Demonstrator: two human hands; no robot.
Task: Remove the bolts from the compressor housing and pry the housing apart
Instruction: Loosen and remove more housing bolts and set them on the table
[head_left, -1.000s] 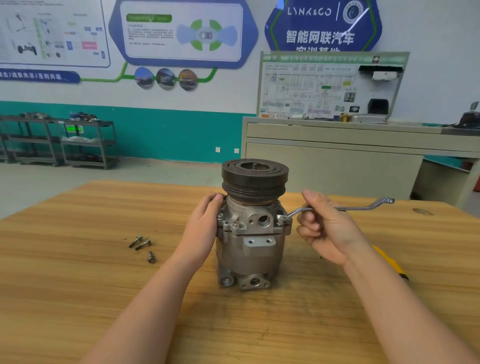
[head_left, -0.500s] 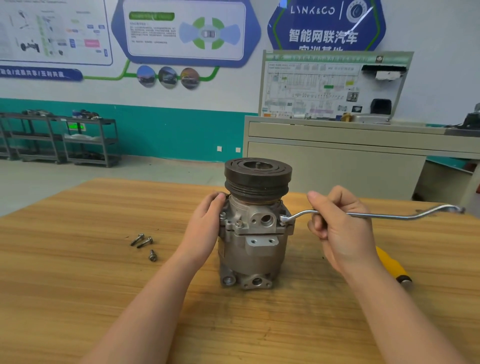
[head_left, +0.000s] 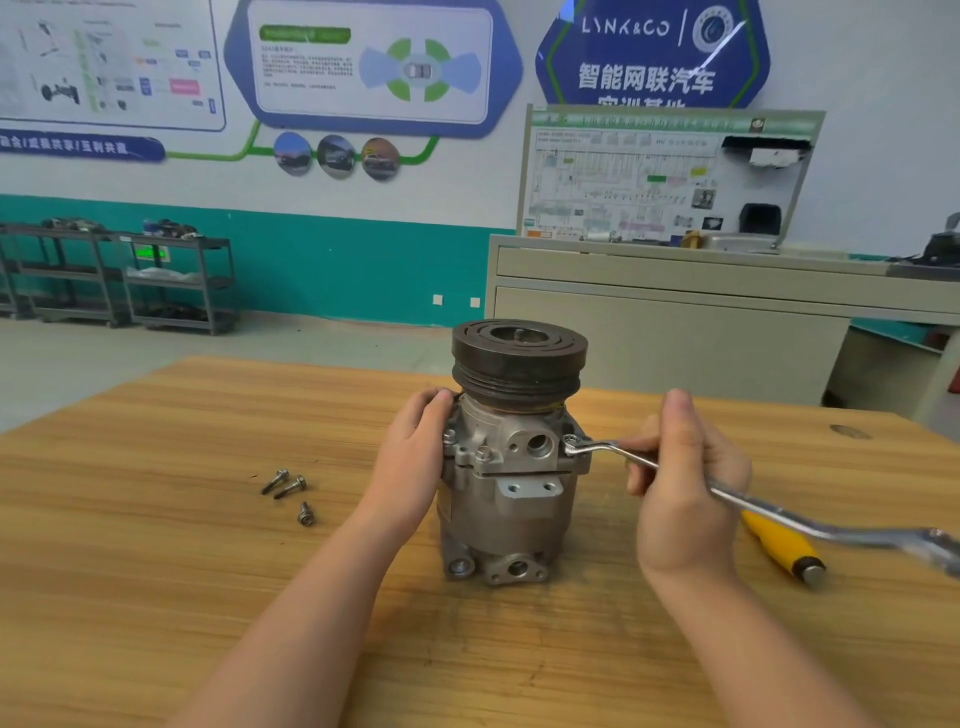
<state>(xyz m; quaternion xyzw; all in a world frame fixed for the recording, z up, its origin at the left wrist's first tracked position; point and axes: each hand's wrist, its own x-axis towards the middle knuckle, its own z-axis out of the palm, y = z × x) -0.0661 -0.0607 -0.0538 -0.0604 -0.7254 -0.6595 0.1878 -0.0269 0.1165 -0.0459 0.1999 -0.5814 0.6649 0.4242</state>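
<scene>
A grey metal compressor housing (head_left: 511, 514) stands upright on the wooden table (head_left: 156, 571), with a dark pulley (head_left: 518, 364) on top. My left hand (head_left: 415, 457) grips the housing's upper left side. My right hand (head_left: 680, 488) holds a silver ring wrench (head_left: 769, 506); its ring end sits on a bolt (head_left: 571, 441) at the housing's upper right flange. Two more bolts (head_left: 484, 453) stand in the front flange. Three loose bolts (head_left: 291, 493) lie on the table to the left.
A yellow-handled tool (head_left: 784, 545) lies on the table behind my right hand, under the wrench's far end. A beige cabinet (head_left: 675, 332) stands beyond the table. Grey shelving carts (head_left: 124, 275) line the teal wall at far left.
My right hand has swung the wrench handle clockwise, from pointing right and away to pointing right and toward me. The left hand and the housing stay put.
</scene>
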